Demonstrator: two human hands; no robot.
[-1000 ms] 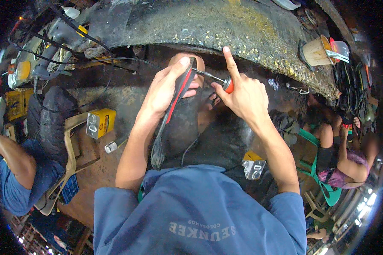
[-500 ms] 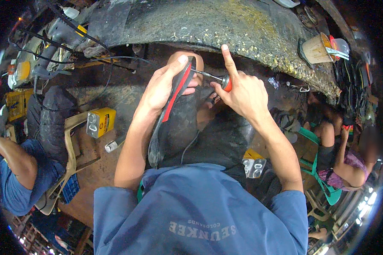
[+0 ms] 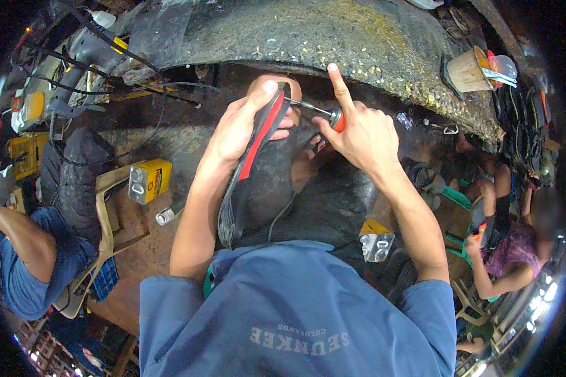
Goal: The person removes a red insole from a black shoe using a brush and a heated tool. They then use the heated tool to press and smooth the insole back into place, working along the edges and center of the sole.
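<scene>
In my left hand I grip a black sandal sole with a red strip, held on edge above my lap. The thumb presses near its top end and the fingers wrap behind it. My right hand is closed round the orange-red handle of an awl-like tool, its index finger stretched out toward the workbench. The tool's thin metal shaft points left and meets the sole near its top end. Whether the tip has gone into the sole I cannot tell.
A dark, crusted workbench curves ahead, with a stained bucket at its right end. Cables and a grey power tool lie left. Yellow tins stand on both sides. Co-workers sit left and right.
My hands, the sole and the tool have hardly moved. The person at the right has shifted, lowering a hand with an orange-handled thing to a sole.
</scene>
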